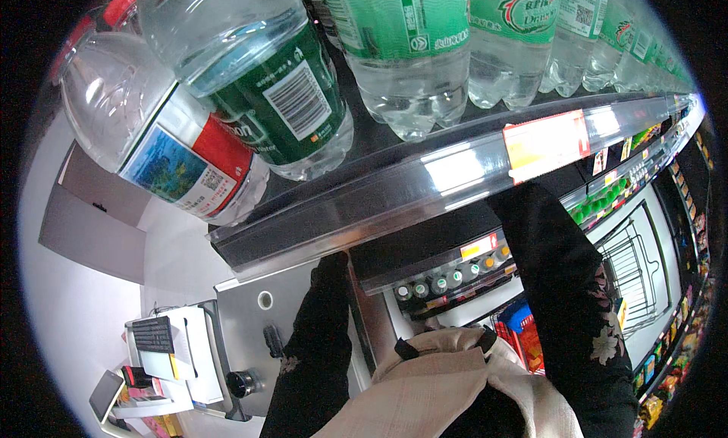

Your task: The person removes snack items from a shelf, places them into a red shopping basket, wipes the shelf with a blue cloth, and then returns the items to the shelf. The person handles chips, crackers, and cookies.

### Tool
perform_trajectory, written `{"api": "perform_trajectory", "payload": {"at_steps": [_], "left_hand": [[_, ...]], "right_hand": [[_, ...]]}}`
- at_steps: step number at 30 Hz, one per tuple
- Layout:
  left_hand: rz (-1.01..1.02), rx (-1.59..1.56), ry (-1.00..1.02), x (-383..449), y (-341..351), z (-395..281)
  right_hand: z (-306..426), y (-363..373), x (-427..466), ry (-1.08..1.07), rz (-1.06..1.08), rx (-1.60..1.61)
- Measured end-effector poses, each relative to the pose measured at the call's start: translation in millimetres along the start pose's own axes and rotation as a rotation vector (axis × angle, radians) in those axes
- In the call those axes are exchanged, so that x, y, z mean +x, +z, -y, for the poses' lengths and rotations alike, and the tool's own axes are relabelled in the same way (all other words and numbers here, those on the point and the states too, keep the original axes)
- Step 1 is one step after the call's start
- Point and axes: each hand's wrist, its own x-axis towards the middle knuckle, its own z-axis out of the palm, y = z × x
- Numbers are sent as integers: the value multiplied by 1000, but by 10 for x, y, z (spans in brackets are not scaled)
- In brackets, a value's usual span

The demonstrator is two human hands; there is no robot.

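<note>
Both of my hands are out of view; my dark sleeves run up to the front edge of a shelf and end behind it. In front of me, the black shelf [364, 193] with a clear plastic price rail holds a row of clear plastic water bottles. At the left end a bottle with a red and blue label [187, 165] leans beside a large bottle with a dark green label [284, 96]. To their right stand bottles with light green labels [406, 34]. An orange and white price tag [547, 145] sits on the rail, close above my right sleeve.
Below is a lower shelf with small capped bottles [455, 279]. A red basket [509, 333] stands near my body, and a wire basket [631, 273] is at right. At lower left are a grey panel [244, 307], a keyboard [153, 334] and a white counter area.
</note>
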Motion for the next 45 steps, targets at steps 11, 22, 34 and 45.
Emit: {"api": "perform_trajectory", "payload": {"at_steps": [11, 22, 34, 45], "left_hand": [[3, 134, -75, -152, -6, -202], [-183, 57, 10, -286, 44, -464], [-151, 8, -61, -205, 65, -478], [-407, -23, -15, -691, 117, -669]], "right_hand": [[-352, 842, -377, -5, -53, -60], [28, 1334, -711, 309, 95, 742], [191, 1102, -777, 469, 185, 640], [203, 271, -2046, 499, -18, 560]]}}
